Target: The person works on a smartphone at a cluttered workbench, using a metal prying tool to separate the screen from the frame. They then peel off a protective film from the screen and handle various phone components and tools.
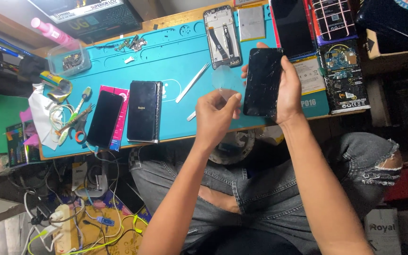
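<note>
I take the teal work mat [175, 52] on the table as my landmark. My right hand [286, 92] is above the right part of this mat, near its front edge. Its grip is closed around a black phone with a cracked screen [262, 82]; the thumb lies on the right side of the phone and the fingertips come around its left side. The phone stands almost upright in my hand, with the glass toward me.

My left hand [216, 115] is just left of the phone, over the front edge of the mat. Its grip is narrow: thumb and fingers pinch the lower edge of a thin clear film [226, 81]. The film rises from my fingers and its right edge is very near the phone; I cannot tell if they touch.

On the mat, left of my left hand, a pair of metal tweezers [192, 82] lies diagonally. More to the left a dark phone back cover [144, 111] lies flat, and next to it another black phone [105, 118] rests on a pink card [122, 115]. At the left end of the mat lie scissors with orange handles [75, 125]. At the far edge of the mat there is an opened phone frame [222, 35]. A small clear plastic box [69, 59] stands at the far left corner.
</note>
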